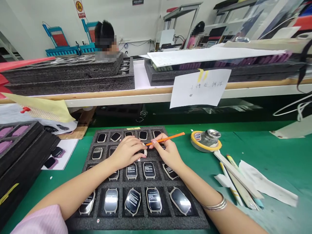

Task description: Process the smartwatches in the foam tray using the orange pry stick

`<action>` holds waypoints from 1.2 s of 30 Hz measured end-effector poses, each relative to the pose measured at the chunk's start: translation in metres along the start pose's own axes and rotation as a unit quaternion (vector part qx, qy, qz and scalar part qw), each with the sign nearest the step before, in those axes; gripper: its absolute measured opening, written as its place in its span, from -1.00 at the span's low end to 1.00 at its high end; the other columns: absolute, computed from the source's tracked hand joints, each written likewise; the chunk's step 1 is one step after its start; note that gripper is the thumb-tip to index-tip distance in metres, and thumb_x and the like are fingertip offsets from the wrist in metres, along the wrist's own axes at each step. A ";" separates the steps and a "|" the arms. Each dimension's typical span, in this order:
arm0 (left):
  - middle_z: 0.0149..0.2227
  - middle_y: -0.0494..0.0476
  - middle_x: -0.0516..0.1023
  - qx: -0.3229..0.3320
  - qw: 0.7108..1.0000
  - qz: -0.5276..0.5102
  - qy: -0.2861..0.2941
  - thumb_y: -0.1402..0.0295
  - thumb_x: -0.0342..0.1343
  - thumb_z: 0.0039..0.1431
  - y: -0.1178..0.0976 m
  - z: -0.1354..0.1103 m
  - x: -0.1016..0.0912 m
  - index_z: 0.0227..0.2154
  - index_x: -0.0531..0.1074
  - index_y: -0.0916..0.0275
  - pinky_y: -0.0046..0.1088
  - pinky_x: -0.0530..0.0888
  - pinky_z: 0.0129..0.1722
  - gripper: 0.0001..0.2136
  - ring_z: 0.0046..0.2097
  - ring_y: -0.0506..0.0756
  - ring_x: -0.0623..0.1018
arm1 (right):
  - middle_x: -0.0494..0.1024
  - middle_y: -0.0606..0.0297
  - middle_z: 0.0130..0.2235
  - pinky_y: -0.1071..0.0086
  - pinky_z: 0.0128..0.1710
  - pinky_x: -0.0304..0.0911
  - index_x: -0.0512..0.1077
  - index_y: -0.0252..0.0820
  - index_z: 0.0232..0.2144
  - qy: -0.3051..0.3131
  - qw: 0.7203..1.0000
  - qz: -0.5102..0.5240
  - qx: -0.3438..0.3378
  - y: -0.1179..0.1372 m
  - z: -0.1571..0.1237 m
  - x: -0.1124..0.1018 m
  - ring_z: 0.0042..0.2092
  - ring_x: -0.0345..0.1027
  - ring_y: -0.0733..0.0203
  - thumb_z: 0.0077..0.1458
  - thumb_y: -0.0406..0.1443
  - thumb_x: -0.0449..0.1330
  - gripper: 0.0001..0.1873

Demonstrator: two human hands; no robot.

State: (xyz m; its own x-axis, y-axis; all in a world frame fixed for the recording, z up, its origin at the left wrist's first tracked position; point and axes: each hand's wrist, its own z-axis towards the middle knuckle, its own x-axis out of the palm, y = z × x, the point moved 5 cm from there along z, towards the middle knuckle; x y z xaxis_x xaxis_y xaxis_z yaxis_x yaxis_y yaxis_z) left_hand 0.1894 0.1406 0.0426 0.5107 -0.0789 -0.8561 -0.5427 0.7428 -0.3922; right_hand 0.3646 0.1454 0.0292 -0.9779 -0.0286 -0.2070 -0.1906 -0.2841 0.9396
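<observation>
A black foam tray point(136, 223) lies on the green mat, holding rows of smartwatch bodies with dark screens point(111, 200). My left hand point(126, 151) presses its fingertips onto a pale smartwatch point(144, 152) in the tray's second row, and that watch is mostly hidden by my fingers. My right hand point(168, 152) pinches a thin orange stick point(166, 139), whose tip reaches toward the same watch. A pink sleeve point(41, 222) shows at the lower left, and a metal bangle point(215, 203) circles my right wrist.
Right of the tray stand a metal dispenser on a yellow ring point(206, 140) and loose sticks and paper strips point(240, 180). Stacked foam trays point(21, 152) rise at the left. A shelf with more foam trays point(68, 74) runs ahead, with a co-worker point(104, 40) beyond.
</observation>
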 end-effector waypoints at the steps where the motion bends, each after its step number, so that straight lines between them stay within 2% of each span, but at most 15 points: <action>1: -0.05 0.17 0.63 -0.008 1.000 -0.004 -0.003 0.16 0.23 0.26 0.000 0.000 0.000 -0.09 0.51 0.14 -0.05 0.38 0.19 -0.75 0.07 0.22 0.56 | 0.63 0.28 -0.45 0.23 -0.18 0.37 0.32 -0.04 -0.41 0.007 1.000 -0.004 -0.001 0.000 0.000 0.001 -0.31 0.54 0.08 0.21 -0.03 0.18 -0.72; 6: -0.01 0.24 0.59 -0.051 0.998 -0.021 -0.017 0.18 0.32 0.16 0.002 -0.001 -0.001 0.01 0.38 0.20 -0.10 0.46 0.07 -0.58 0.05 0.25 0.55 | 0.63 0.29 -0.43 0.23 -0.18 0.36 0.33 -0.05 -0.39 0.035 0.999 -0.024 -0.002 -0.001 0.000 0.003 -0.29 0.55 0.07 0.22 -0.07 0.17 -0.75; 14: -0.01 0.23 0.57 -0.068 0.997 -0.031 -0.019 0.21 0.35 0.13 0.004 -0.002 0.001 0.00 0.35 0.20 -0.05 0.43 0.11 -0.56 0.08 0.28 0.52 | 0.63 0.27 -0.40 0.23 -0.19 0.36 0.34 -0.05 -0.39 0.051 0.998 -0.038 -0.004 -0.002 0.000 0.004 -0.28 0.54 0.07 0.23 -0.06 0.16 -0.75; 19: 0.01 0.21 0.57 -0.055 0.998 -0.021 -0.018 0.19 0.33 0.15 0.004 -0.003 0.004 0.02 0.38 0.16 -0.03 0.42 0.15 -0.58 0.11 0.27 0.51 | 0.61 0.29 -0.44 0.22 -0.18 0.36 0.37 -0.06 -0.41 0.035 0.999 -0.019 -0.002 -0.001 0.001 0.006 -0.29 0.53 0.07 0.19 -0.01 0.22 -0.70; 22: 0.11 0.25 0.52 -0.036 0.999 -0.004 -0.020 0.20 0.26 0.23 0.003 -0.005 0.002 0.02 0.42 0.16 0.02 0.34 0.24 -0.65 0.22 0.28 0.43 | 0.61 0.27 -0.44 0.21 -0.17 0.37 0.40 -0.07 -0.42 0.001 1.000 0.009 0.003 -0.004 0.004 -0.010 -0.31 0.53 0.08 0.14 0.05 0.25 -0.64; 26: 0.21 0.34 0.43 -0.010 1.000 0.015 -0.017 0.12 0.23 0.23 -0.007 -0.001 0.002 0.08 0.42 0.18 0.10 0.30 0.27 -0.58 0.31 0.35 0.33 | 0.60 0.25 -0.39 0.23 -0.25 0.41 0.36 -0.06 -0.32 -0.112 0.992 0.061 0.021 -0.016 0.005 -0.054 -0.34 0.50 0.12 0.16 0.13 0.19 -0.59; 29: 0.22 0.35 0.43 0.019 1.000 0.017 -0.002 0.12 0.21 0.26 -0.024 0.016 0.013 0.08 0.44 0.18 0.07 0.30 0.29 -0.60 0.34 0.34 0.31 | 0.58 0.26 -0.41 0.25 -0.37 0.39 0.36 -0.07 -0.30 -0.157 0.983 0.090 0.040 -0.027 -0.001 -0.071 -0.42 0.46 0.15 0.13 0.16 0.20 -0.55; 32: 0.27 0.39 0.37 0.039 0.999 0.016 0.017 0.10 0.24 0.22 -0.038 0.041 0.034 -0.01 0.52 0.19 0.09 0.25 0.32 -0.63 0.38 0.36 0.25 | 0.55 0.30 -0.45 0.29 -0.44 0.37 0.36 -0.11 -0.32 -0.157 0.980 0.110 0.057 -0.035 -0.007 -0.069 -0.47 0.43 0.20 0.10 0.16 0.23 -0.52; 36: 0.28 0.44 0.35 0.019 0.999 0.017 0.023 0.06 0.24 0.20 -0.040 0.061 0.055 -0.16 0.58 0.23 0.23 0.21 0.30 -0.67 0.39 0.46 0.20 | 0.54 0.32 -0.46 0.32 -0.45 0.38 0.37 -0.15 -0.32 -0.156 0.979 0.119 0.061 -0.040 -0.009 -0.064 -0.50 0.41 0.25 0.11 0.14 0.25 -0.51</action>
State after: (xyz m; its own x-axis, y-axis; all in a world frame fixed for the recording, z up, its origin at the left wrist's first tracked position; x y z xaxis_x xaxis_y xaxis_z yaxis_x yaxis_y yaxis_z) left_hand 0.2797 0.1473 0.0319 0.4608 -0.0834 -0.8836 -0.5327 0.7703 -0.3505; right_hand 0.4358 0.1502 0.0021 -0.9708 0.2195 0.0967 0.0553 -0.1875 0.9807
